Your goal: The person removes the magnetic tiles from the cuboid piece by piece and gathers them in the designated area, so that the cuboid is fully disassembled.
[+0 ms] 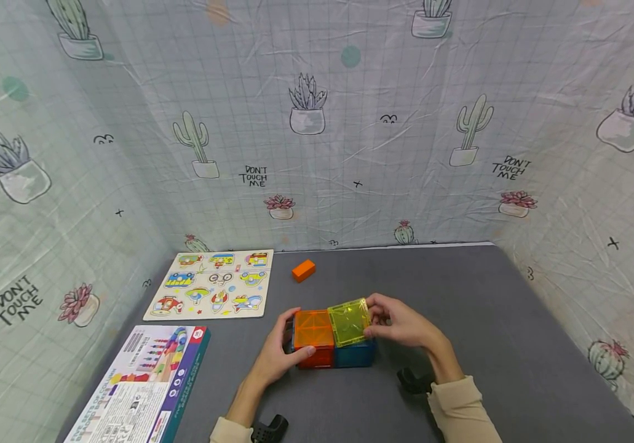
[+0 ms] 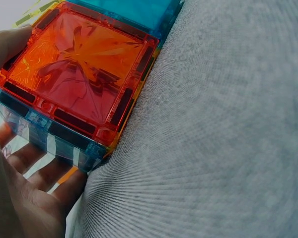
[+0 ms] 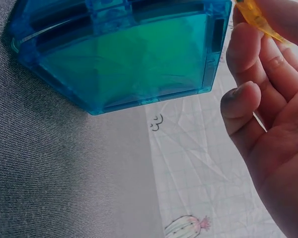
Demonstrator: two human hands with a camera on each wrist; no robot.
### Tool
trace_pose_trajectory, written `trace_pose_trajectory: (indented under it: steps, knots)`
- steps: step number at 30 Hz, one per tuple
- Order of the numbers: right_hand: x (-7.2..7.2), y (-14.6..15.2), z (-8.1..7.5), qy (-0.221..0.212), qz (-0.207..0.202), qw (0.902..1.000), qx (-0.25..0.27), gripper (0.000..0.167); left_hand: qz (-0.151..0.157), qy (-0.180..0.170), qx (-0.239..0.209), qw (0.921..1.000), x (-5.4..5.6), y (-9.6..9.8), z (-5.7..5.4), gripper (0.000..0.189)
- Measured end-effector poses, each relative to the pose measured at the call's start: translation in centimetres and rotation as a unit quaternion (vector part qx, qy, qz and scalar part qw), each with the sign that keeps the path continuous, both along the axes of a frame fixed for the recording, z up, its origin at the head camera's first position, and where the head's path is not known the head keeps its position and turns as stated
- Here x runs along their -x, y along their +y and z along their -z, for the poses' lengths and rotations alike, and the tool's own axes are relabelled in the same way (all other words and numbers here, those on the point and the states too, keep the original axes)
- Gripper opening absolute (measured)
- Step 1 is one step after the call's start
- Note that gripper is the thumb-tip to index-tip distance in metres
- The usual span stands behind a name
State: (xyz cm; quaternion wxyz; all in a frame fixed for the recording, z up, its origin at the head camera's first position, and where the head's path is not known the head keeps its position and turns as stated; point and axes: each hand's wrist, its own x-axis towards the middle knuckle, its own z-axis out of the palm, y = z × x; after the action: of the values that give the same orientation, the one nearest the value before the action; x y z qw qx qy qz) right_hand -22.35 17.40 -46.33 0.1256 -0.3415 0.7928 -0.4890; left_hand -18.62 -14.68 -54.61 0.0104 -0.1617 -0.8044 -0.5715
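Note:
A low box of see-through magnetic tiles stands in the middle of the table, with an orange tile (image 1: 313,329) on top at left, a red tile (image 1: 315,358) (image 2: 79,64) in front and blue tiles (image 1: 355,355) (image 3: 139,59) at right. My left hand (image 1: 275,355) (image 2: 37,198) grips the box's left end, thumb at the front and fingers along the blue side. A yellow tile (image 1: 348,323) (image 3: 258,20) is pinched between thumb and fingers of my right hand (image 1: 402,323) (image 3: 283,114). It tilts over the right half, its left edge by the orange tile.
Behind the box lies a small orange block (image 1: 303,271). A picture puzzle board (image 1: 211,284) is at the back left, and a printed toy box (image 1: 139,384) sits at the front left. A patterned cloth (image 1: 350,154) walls the table's back and sides.

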Motion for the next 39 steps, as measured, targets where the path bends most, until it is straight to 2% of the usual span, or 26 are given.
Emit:
trace_pose_trajectory:
  steps: [6, 12, 17, 22, 27, 31, 39]
  knots:
    - [-0.2, 0.1, -0.2, -0.003, -0.003, 0.9997, 0.022, 0.029, -0.001, 0.0, -0.003, 1.0, 0.0, 0.0, 0.0, 0.081]
    - [-0.3, 0.1, -0.5, -0.016, 0.0, 0.9991, 0.04, 0.032, -0.002, 0.003, -0.001, 1.0, 0.0, 0.0, -0.1, 0.081]
    - [-0.2, 0.0, -0.4, -0.009, 0.016, 0.9989, 0.044, 0.037, 0.001, 0.008, -0.002, 1.0, 0.0, -0.1, 0.0, 0.081]
    - [0.0, -0.2, -0.1, 0.023, 0.072, 0.9957, 0.053, 0.043, 0.002, 0.007, -0.006, 1.0, 0.0, -0.1, 0.1, 0.08]
    - [0.7, -0.3, -0.1, 0.05, 0.128, 0.9861, 0.094, 0.042, 0.0, 0.006, -0.005, 1.0, 0.0, 0.0, 0.1, 0.08]
    - [1.4, 0.0, -0.2, 0.065, 0.153, 0.9793, 0.115, 0.04, 0.0, 0.004, -0.006, 1.0, -0.1, 0.1, -0.1, 0.081]
    - [3.3, 0.7, 0.0, 0.082, 0.214, 0.9668, 0.113, 0.036, 0.0, -0.001, -0.011, 0.9999, -0.2, 0.1, -0.1, 0.081]
